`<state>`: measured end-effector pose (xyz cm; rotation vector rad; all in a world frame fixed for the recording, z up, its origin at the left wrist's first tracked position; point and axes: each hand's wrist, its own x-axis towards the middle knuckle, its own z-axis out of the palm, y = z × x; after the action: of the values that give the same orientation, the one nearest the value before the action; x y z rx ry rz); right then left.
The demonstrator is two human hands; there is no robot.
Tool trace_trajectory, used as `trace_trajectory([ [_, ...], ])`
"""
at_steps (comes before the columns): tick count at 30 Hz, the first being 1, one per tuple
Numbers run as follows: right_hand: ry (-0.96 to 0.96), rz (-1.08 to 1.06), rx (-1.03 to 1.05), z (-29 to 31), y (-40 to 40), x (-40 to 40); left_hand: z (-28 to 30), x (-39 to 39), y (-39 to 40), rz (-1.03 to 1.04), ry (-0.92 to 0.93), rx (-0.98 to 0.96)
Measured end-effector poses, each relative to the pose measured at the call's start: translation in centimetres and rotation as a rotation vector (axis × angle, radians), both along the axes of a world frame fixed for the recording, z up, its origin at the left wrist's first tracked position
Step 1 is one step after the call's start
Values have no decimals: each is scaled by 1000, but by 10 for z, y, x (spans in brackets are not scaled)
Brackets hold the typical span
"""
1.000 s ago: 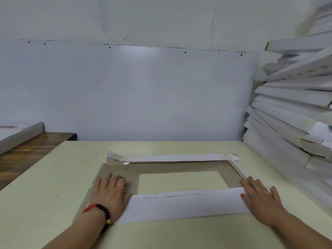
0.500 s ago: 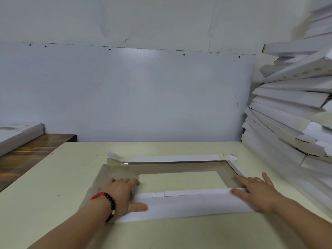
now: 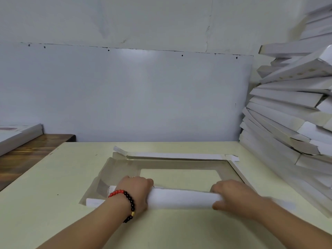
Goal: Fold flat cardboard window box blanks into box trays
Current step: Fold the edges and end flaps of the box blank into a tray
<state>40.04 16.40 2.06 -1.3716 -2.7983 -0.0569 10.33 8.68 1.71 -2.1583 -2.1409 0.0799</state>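
near flap [image 3: 181, 198] now raised, gripped by left hand [image 3: 133, 192] and right hand [image 3: 231, 196]; folded trays [image 3: 291, 112] crowd the right.

The bench [image 3: 53, 203] is pale yellow-cream. The blank [image 3: 179, 163] is grey-brown inside, its flaps [image 3: 181, 198] white. The bracelet [image 3: 128, 200] has red and black beads and one gold. The stacked trays [image 3: 287, 112] are white; the side table [image 3: 27, 155] is brown wood-grain.

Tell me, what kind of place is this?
Probably a small packaging workshop. A tall stack of white folded boxes leans at the right, a flat cardboard blank with a window lies on the pale worktable, and both hands are folding its near flap.
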Motion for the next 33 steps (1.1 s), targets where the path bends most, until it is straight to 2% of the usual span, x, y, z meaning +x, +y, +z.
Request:
trace_trajectory([
  [5,-12,-21,111,-27,-37,-9,-17,8,-33,-31,-49,9],
  [8,94,59,290,-41,-54,-8,-28,15,-49,-74,22,-16],
  [12,272,83,276,-57,-67,-22,-35,39,-58,-123,88,-116],
  [16,191,153,323,-74,-73,-56,-39,68,-52,-175,66,-124],
  [20,172,210,460,-62,-61,-63,-31,54,-37,-109,-20,-40],
  [23,13,261,526,-50,-46,-60,-25,38,-24,-70,-60,-48],
  [26,19,153,449,-46,-40,-66,-27,36,-6,-13,-59,-99],
  [29,24,13,327,-47,-39,-84,-43,41,9,-38,-39,-23],
  [33,-21,-14,0,-68,-25,-94,-68,41,14,-68,-56,-36],
])
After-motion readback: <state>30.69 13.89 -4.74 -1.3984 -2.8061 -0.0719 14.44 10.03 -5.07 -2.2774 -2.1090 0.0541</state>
